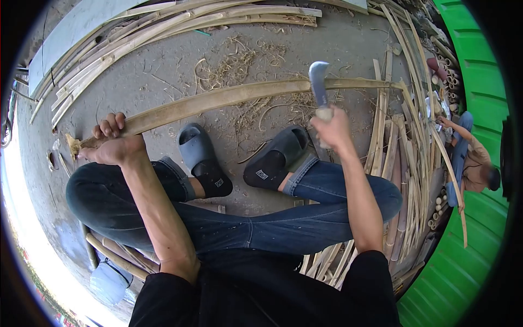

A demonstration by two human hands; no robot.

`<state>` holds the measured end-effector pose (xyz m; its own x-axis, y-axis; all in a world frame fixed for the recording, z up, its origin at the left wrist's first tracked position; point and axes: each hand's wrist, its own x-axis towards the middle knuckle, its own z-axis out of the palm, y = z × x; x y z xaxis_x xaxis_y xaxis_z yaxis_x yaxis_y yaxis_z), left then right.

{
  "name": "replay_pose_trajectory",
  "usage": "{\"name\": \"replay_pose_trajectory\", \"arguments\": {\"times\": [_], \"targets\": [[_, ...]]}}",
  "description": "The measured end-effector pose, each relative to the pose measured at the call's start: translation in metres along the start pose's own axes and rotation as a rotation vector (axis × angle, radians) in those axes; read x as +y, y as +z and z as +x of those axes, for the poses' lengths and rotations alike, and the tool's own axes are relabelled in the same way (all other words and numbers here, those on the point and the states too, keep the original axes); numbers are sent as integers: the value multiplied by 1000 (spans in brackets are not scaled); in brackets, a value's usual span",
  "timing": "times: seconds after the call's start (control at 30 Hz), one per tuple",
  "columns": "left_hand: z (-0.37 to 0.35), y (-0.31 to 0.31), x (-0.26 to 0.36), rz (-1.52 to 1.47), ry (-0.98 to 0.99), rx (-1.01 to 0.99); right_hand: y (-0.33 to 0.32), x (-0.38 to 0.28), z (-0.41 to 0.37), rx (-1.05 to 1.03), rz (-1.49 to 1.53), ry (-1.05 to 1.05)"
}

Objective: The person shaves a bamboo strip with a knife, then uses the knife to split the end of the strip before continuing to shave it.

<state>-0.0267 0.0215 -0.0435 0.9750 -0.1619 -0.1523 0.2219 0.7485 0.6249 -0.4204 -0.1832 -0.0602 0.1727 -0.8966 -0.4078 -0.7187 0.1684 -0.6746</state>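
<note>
My left hand [117, 141] is wrapped round the near end of a long split bamboo strip [218, 99], fingers over its top edge and palm below. The strip runs across in front of my feet to the right, where its far part overlaps other bamboo. In my right hand [333, 128] is a billhook [319, 82], its pale handle inside my fist. The hooked blade points away from me and overlaps the strip in this view. Frayed fibres [72, 146] show at the strip's left end, beside my left fingers.
Shavings [234, 65] litter the concrete beyond my slippers [197, 146]. Split bamboo lies in a pile [180, 23] at the far left and in another pile [408, 180] at my right. Past that, another person [476, 158] sits by a green corrugated wall [479, 60], holding a strip.
</note>
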Motion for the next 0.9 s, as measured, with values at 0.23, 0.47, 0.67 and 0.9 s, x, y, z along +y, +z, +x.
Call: {"name": "replay_pose_trajectory", "arguments": {"times": [0.23,0.47,0.67,0.9], "targets": [[-6,-2,-3,17,0,6,4,-2,-19,-38,-28,-5],[-4,-3,1,6,-9,11,-2,4,-6,-35,-116,-50],[-14,-5,-1,-42,-2,-65,-6,11,16,39,-20,44],[-10,-1,-6,-35,14,-55,14,1,-7,39,149,6]]}}
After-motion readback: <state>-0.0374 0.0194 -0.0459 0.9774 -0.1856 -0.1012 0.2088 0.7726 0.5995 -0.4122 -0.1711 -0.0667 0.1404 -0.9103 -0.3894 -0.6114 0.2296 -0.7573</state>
